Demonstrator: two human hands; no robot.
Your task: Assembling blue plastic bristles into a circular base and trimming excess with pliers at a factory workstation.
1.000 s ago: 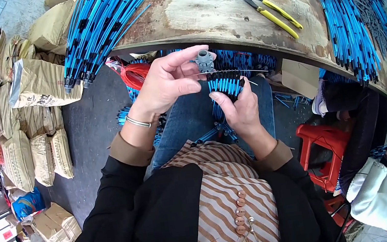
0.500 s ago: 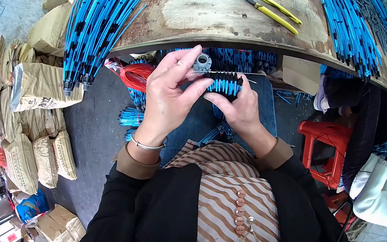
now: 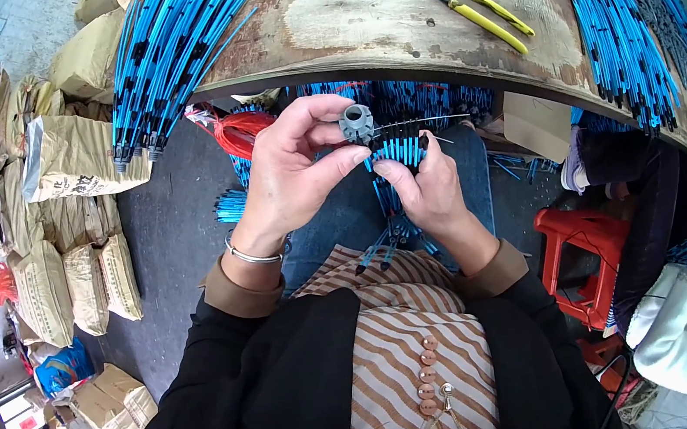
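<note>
Small grey ring-shaped hub (image 3: 356, 122)

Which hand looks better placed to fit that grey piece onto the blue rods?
Probably the left hand: its fingers already pinch the small grey hub, right beside the bundle of blue rods that the right hand grips.

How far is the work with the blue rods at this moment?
Done, it seems: a large bundle of blue rods lies on the wooden table. In hand: the left hand holds a small grey hub; the right hand grips a bunch of blue rods. Left: more rods beside yellow pliers.
</note>
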